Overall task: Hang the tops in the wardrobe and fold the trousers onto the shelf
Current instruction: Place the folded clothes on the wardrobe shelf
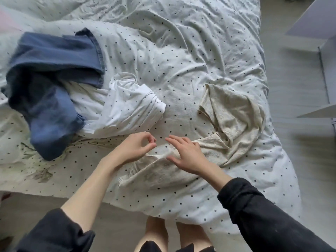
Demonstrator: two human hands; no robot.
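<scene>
A: Head view, our only one. We log the bed's duvet (181, 51), white with dark dots, filling most of the frame; its near edge hangs off at 6 o'clock, just in front of our bare knees, and its right edge runs down the 3 o'clock side against grey floor (291, 99).

B: Garments?

A: Three. Blue trousers (49, 84), crumpled, lie at 9 o'clock and reach nearly to the left frame edge. A white dotted top (127, 106) sits bunched just right of them, touching them, near centre. A cream top (234, 115) lies at 3 o'clock from centre, its lower part trailing down toward 6 o'clock under our hands.

B: Hands?

A: Our left hand (136, 148) hovers near centre with fingers curled, thumb and forefinger tips close together; it seems to hold nothing, though we cannot tell whether it touches the cloth below. Our right hand (187, 153) lies flat on the cream top, fingers straight and spread, pointing toward 10 o'clock. The two hands are near each other but apart.

B: Free room?

A: Bare duvet from 11 to 1 o'clock. A white furniture panel (316, 20) stands at 2 o'clock, well apart from the bed, with floor between.
</scene>
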